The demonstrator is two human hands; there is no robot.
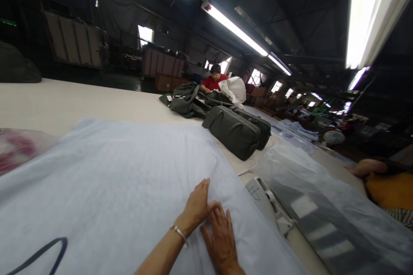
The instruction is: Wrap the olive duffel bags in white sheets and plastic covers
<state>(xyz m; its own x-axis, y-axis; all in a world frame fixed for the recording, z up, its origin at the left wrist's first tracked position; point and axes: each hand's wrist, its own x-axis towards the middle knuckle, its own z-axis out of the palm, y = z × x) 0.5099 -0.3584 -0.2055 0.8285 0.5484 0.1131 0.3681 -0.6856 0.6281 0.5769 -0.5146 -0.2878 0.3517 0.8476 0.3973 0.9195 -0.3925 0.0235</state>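
A large pale blue-white sheet [106,180], thin and slightly wrinkled, covers the near part of the table. My left hand [198,202], with a bracelet [179,233] on its wrist, rests on the sheet, its fingers stretched forward and its thumb out to the right. Just below and to the right, my right hand [221,238] lies flat on the same sheet with its fingers spread. The left thumb meets or overlaps the fingertips of the right hand. Neither hand grasps anything. A dark strap-like loop [63,245] lies on the sheet at lower left.
Dark grey bags [232,129] stand beyond the sheet. On the right are a grey-white device [263,195] and clear plastic [300,180] over dark items. A pinkish bundle in plastic [19,148] lies left. One person [214,81] sits behind the bags; another person's arm [368,166] shows right.
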